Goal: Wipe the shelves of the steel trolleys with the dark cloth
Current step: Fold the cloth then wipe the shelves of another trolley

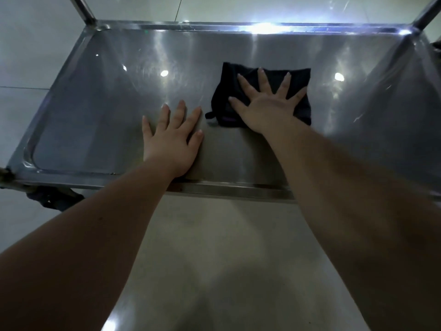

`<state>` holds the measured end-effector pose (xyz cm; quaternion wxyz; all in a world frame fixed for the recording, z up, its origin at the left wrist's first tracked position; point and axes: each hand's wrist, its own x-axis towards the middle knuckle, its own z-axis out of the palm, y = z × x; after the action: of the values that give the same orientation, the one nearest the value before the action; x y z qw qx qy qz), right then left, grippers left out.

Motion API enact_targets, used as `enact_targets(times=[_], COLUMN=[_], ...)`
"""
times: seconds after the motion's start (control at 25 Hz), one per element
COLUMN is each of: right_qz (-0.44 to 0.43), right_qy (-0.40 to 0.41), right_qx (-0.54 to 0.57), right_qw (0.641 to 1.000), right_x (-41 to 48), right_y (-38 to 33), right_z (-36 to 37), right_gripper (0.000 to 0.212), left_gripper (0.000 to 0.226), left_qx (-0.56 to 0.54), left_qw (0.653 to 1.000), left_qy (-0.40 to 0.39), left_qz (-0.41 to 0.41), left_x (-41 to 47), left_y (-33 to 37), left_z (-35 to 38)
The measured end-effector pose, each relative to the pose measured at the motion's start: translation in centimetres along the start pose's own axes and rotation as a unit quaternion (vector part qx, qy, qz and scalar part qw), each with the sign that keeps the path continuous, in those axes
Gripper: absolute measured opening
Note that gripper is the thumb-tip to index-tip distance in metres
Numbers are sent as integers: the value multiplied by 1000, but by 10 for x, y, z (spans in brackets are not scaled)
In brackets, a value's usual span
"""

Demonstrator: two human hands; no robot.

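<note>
- The floor (214,247) is pale and smooth, with thin tile joints. It lies below both forearms and continues behind the trolley, far beyond the fingertips.
- The steel shelf (95,103) is a wide, shallow tray under both hands. Its surface is brushed and shiny, with fine streaks and several bright spots of reflected light to the left and right of the hands.
- A low raised rim (226,186) goes around the shelf. Its near side passes just under the two wrists, and its far side, well beyond the fingers, carries a strong white glare.
- Two upright posts stand at the far corners: one (82,8) far left of the left hand, one (427,14) far right of the right hand.
- The right hand (267,108) lies flat with fingers straight and spread wide, pressing the palm down on the dark cloth.
- The left hand (170,137) rests flat on the bare steel, fingers straight and slightly apart, holding nothing, just beside the cloth.
- The dark cloth (299,78) lies folded on the shelf under the right hand, showing around the fingers on every side.
- Some dark part (51,197) sits under the near left corner, left of the left forearm; it is too dim to identify.
</note>
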<state>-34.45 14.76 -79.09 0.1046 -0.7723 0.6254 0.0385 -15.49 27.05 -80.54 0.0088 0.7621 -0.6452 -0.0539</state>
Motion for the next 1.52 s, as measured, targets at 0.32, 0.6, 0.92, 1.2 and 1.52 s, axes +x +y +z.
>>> enact_targets(times=[0.32, 0.6, 0.92, 1.2, 1.52], right_qz=[-1, 196, -61, 163, -38], right_qy=[13, 2, -22, -46, -73], right_qx=[-10, 38, -21, -4, -8], right_qw=[1000, 980, 998, 985, 997], right_x=[-17, -79, -123, -141, -151], right_y=[41, 130, 2, 145, -59], right_z=[-4, -14, 18, -3, 22], right_gripper=[66, 77, 67, 74, 67], left_gripper=[55, 55, 54, 55, 48], left_qx=[-2, 26, -6, 8, -195], left_qw=[1000, 1000, 997, 998, 970], left_qy=[-3, -14, -70, -40, -147], left_qz=[-3, -5, 32, 44, 16], left_x=[-2, -1, 1, -8, 2], left_y=[0, 2, -15, -2, -13], left_z=[-3, -1, -16, -6, -45])
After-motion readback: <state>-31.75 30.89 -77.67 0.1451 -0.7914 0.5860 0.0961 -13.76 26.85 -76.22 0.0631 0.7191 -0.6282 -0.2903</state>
